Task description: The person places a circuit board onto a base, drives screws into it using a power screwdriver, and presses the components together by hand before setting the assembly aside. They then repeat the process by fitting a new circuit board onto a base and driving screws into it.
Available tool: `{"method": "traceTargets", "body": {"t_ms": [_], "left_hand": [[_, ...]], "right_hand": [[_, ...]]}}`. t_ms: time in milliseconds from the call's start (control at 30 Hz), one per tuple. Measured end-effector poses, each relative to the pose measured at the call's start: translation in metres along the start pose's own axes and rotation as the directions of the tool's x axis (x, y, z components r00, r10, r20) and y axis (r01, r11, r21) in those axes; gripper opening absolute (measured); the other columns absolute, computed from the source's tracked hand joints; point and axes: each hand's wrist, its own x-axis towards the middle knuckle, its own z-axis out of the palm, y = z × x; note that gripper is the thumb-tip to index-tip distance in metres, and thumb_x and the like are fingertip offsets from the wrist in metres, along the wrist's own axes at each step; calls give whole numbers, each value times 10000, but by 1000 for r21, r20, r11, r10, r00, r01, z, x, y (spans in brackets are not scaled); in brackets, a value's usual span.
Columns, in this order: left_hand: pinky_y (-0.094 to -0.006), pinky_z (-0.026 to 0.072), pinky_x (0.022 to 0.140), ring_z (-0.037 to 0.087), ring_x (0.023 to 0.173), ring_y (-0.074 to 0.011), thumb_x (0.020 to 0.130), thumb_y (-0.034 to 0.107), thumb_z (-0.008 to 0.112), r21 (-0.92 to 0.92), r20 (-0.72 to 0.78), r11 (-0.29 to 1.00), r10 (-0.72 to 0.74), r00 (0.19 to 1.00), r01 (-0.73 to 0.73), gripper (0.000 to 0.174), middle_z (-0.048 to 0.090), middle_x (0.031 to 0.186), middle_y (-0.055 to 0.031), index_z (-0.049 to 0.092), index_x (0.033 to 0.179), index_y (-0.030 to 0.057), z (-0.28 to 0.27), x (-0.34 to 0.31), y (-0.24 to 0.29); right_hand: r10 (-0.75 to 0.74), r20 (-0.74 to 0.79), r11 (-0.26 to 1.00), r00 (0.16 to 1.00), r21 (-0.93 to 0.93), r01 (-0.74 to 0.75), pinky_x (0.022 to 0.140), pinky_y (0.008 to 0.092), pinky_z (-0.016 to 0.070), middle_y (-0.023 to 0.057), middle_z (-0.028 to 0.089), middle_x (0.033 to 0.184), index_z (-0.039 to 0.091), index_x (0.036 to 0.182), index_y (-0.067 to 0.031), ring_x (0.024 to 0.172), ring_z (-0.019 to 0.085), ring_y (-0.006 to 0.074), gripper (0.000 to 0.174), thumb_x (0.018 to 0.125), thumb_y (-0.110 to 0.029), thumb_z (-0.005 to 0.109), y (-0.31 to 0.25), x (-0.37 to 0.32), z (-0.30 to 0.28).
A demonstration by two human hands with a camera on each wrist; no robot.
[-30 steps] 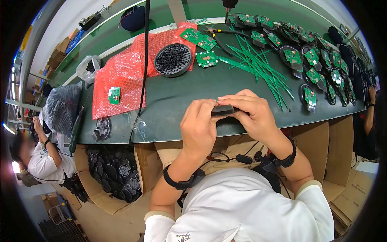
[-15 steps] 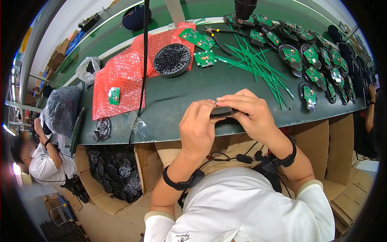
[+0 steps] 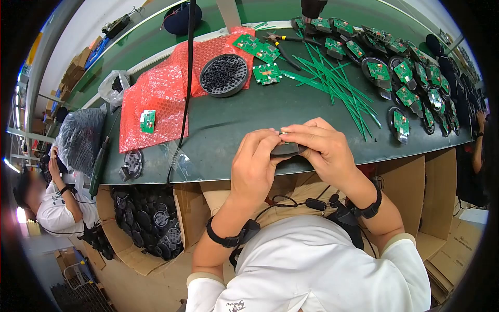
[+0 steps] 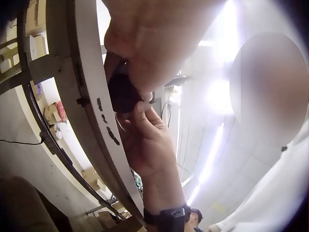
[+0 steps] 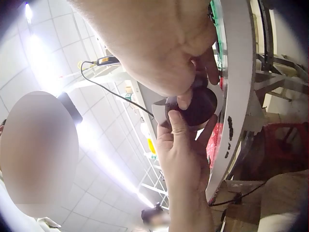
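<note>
The left hand [image 3: 253, 166] and the right hand [image 3: 327, 151] grip a dark round part [image 3: 287, 151] between thumbs and curled fingers, just beyond the near edge of the worktop [image 3: 228, 114], and a small pale bit shows at the meeting fingertips. The part looks light and stiff, probably moulded plastic, smooth enough to slide in a loose pinch; its rim seems the safest hold, opposite sides at once, with little pressure on its middle in case something delicate sits inside. Outward from the hands, green strips [image 3: 340, 93] fan out toward one to two o'clock, with a board-bearing round piece [image 3: 400, 125] near three; a dish of small black pieces [image 3: 223, 76] stands at eleven, a green board [image 3: 147, 121] lies on red bubble wrap [image 3: 156, 88] between nine and ten, and an empty-looking housing [image 3: 133, 164] is at nine. Against half a second ago, the held part has turned slightly and sits a touch lower, showing a rounded edge where a blockish end faced the body; the grip is much the same, and the strips lie as they did.
</note>
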Motion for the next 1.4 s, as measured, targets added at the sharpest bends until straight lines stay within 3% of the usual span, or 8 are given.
{"method": "traceTargets", "body": {"t_ms": [333, 467, 533, 633, 733, 933, 1000, 1400], "left_hand": [[-416, 608, 813, 725, 976, -352, 756, -135, 721, 64, -54, 998, 27, 998, -24, 326, 709, 1052, -192, 659, 1053, -15, 7, -6, 3], [-397, 598, 797, 723, 964, -354, 817, -73, 753, 43, -64, 999, -16, 998, 19, 274, 709, 1043, -190, 650, 1065, -18, 5, -4, 4], [-393, 594, 794, 722, 960, -355, 836, -50, 765, 9, -57, 999, -44, 997, 44, 262, 709, 1037, -190, 647, 1068, -18, 3, -4, 5], [-398, 589, 805, 719, 962, -361, 860, -8, 781, -29, -64, 997, -77, 995, 75, 258, 709, 1038, -192, 643, 1078, -19, 2, -1, 5], [-410, 585, 831, 717, 967, -366, 859, 7, 790, -30, -50, 999, -43, 998, 41, 275, 708, 1046, -195, 643, 1091, -15, 2, 0, 7], [-437, 569, 860, 699, 1008, -376, 828, 98, 834, -37, 2, 998, -58, 998, 58, 347, 706, 1066, -187, 658, 1108, -10, -3, 2, 14], [-447, 553, 830, 655, 988, -357, 759, 94, 848, -51, -19, 998, -29, 999, 28, 410, 677, 1058, -144, 663, 1111, -7, -1, 0, 11], [-420, 562, 779, 672, 954, -334, 745, 105, 857, -20, -89, 998, -66, 994, 65, 361, 676, 1015, -125, 693, 1045, -11, 5, -1, 16]], "right_hand": [[-35, -9, 999, 999, 5, 35, 873, 396, 551, 113, 765, 1185, 781, 1187, -84, 963, 682, 330, 484, 738, 92, 743, 3, -3, 0], [-27, 15, 999, 1000, 18, 27, 879, 398, 549, 115, 764, 1181, 775, 1189, -76, 977, 684, 333, 471, 747, 82, 744, -2, 3, -3], [130, 31, 990, 991, 54, -132, 898, 413, 546, 117, 762, 1149, 771, 1173, -68, 989, 684, 337, 433, 761, 65, 754, -11, 8, -6], [-21, -27, 999, 999, -50, 20, 892, 413, 552, 120, 746, 1150, 770, 1164, -68, 1006, 686, 331, 404, 777, 49, 765, -1, 7, -4], [53, -50, 999, 997, 12, -53, 859, 394, 571, 112, 725, 1148, 771, 1155, -70, 1007, 694, 315, 392, 784, 57, 766, -2, 1, -1], [116, -27, 991, 993, 73, -114, 769, 342, 599, 108, 691, 1116, 782, 1168, -80, 945, 719, 258, 461, 768, 143, 723, -6, -1, -1], [104, -26, 993, 994, 55, -103, 764, 339, 600, 109, 687, 1117, 783, 1173, -81, 939, 720, 251, 474, 765, 152, 716, -6, -1, -1], [118, -10, 991, 993, 58, -118, 746, 341, 589, 115, 668, 1113, 778, 1170, -62, 914, 707, 246, 481, 762, 175, 680, -7, -2, 1]]}}
